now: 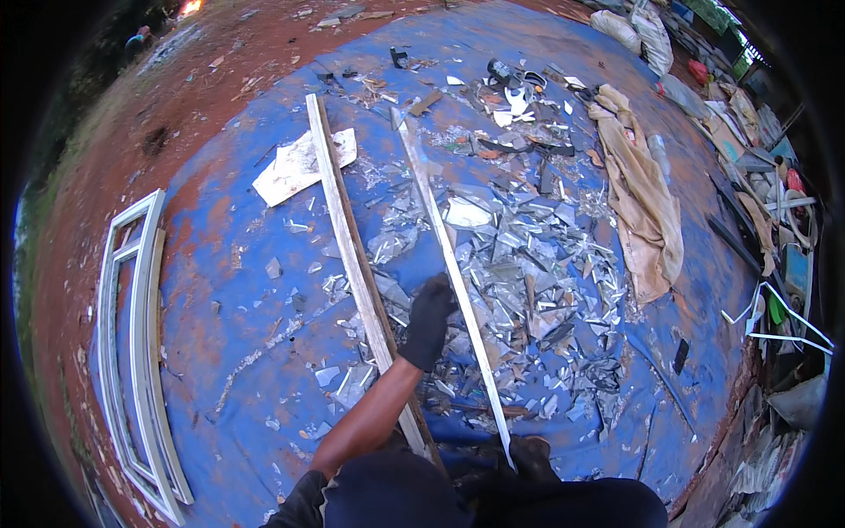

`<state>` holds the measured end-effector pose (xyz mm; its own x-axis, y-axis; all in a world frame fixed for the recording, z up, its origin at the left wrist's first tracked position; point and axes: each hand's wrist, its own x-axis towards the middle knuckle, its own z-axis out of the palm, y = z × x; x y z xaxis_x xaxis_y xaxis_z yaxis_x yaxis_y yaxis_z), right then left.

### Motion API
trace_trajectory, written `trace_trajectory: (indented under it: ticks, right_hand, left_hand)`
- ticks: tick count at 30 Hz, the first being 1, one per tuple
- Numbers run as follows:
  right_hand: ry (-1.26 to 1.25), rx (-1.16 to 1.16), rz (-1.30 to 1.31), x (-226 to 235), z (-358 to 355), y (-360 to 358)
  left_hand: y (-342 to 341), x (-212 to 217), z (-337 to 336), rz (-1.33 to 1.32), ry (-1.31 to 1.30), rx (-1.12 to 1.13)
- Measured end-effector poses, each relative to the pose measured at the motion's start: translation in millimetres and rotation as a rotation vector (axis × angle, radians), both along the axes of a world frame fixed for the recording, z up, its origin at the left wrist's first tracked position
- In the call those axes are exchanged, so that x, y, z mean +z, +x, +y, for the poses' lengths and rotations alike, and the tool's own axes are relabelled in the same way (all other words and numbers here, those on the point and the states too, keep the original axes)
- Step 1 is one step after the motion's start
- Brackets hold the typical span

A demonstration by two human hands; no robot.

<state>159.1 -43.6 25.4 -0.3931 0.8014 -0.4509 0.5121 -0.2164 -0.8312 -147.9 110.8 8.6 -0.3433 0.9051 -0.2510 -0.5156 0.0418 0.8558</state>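
Crumpled tan cloth (647, 220) on blue tarp (198, 317), pale sacks (651, 40) beyond.

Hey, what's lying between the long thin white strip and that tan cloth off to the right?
In the head view, a heap of broken shards on the blue tarp lies between the thin white strip and tan cloth.

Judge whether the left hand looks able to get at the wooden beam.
Probably yes: the wooden beam lies just left of the left hand, passing beneath its forearm, with its upper stretch uncovered.
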Motion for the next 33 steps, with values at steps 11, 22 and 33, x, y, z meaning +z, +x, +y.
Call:
trace_trajectory:
  ticks: [11, 22, 33]
  right_hand:
    - [0.175, 0.21, -0.111, 32.3, 41.6, -12.4]
    - [0.516, 0.249, -0.151, 25.3, 88.5, -122.2]
    - [0.069, 0.217, 0.131, 19.1, 111.2, -110.5]
  left_hand:
    - [-37.6, 28.5, 24.1, -0.175, -0.264, 0.302]
    - [-25.6, 51.2, 12.3, -0.161, -0.296, 0.359]
    - [-39.0, 63.4, 6.3, -0.439, -0.16, 0.201]
